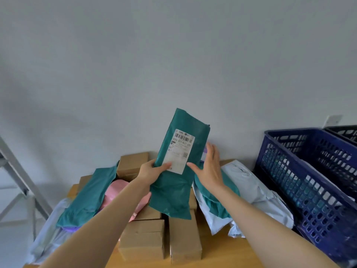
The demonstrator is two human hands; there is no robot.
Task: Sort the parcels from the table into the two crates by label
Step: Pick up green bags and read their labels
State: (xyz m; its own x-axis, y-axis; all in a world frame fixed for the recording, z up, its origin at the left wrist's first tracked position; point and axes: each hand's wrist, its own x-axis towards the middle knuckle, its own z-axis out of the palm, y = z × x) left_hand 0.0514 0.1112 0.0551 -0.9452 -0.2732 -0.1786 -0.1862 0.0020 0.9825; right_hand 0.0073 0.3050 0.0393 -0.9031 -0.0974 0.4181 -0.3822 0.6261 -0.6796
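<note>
Because only my left hand (152,170) pinched the teal parcel (177,167), thumb on the bottom corner of its white label (180,150) and fingers hidden behind, I judged the soft bag could fold over or slide out and drop back onto the pile. My thumb also covered part of the label, so a misread, and a wrong crate, was a real risk. My right hand (209,167) was spread, fingers apart, its thumb tip at or just beside the parcel's right edge; I could not tell whether it actually touched.

That parcel was a flat teal plastic mailer, wrinkled and limp, held upright in the air above the middle of the table (228,254), label facing me with a barcode and a printed code. Below it lay brown boxes (143,240), with another teal bag (90,194) toward the left edge. At the right edge stood the blue crate (309,180), well apart from the parcel, a darker crate (343,132) behind it.
</note>
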